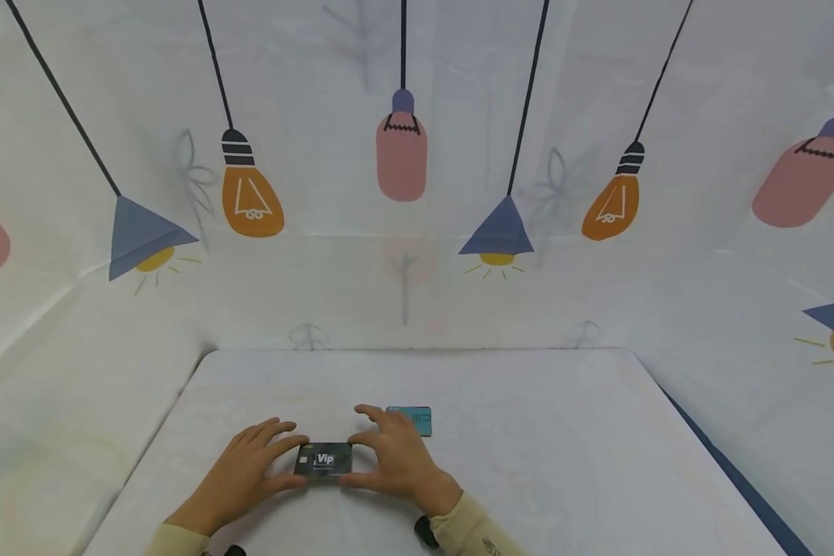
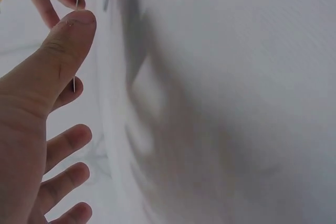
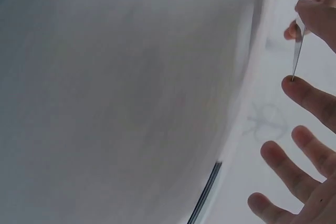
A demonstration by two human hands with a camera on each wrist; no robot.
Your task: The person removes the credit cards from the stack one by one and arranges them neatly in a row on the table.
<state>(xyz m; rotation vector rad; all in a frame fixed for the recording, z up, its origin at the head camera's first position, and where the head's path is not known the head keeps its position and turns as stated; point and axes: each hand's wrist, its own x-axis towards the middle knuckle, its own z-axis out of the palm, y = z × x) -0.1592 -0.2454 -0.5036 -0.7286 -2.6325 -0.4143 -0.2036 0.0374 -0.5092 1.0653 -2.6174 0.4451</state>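
A black card (image 1: pixel 324 469) printed with "Vip" is held up over the white table, its face toward the head camera. My left hand (image 1: pixel 239 472) pinches its left end between thumb and index finger, the other fingers spread. At the opposite end, my right hand (image 1: pixel 401 462) grips the card's corners the same way. The left wrist view catches the card (image 2: pixel 74 83) edge-on as a thin line behind the left thumb (image 2: pixel 71 35). A fingertip touches the card's edge (image 3: pixel 297 59) in the right wrist view. Behind the right hand lies a teal card (image 1: pixel 420 421), partly hidden.
The white tabletop (image 1: pixel 549 448) runs back to a white backdrop with printed lamps (image 1: pixel 401 158). In the right wrist view, a dark layered edge (image 3: pixel 205 192) lies on the table, perhaps stacked cards. Beyond the table's right side shows a blue strip (image 1: pixel 730 467).
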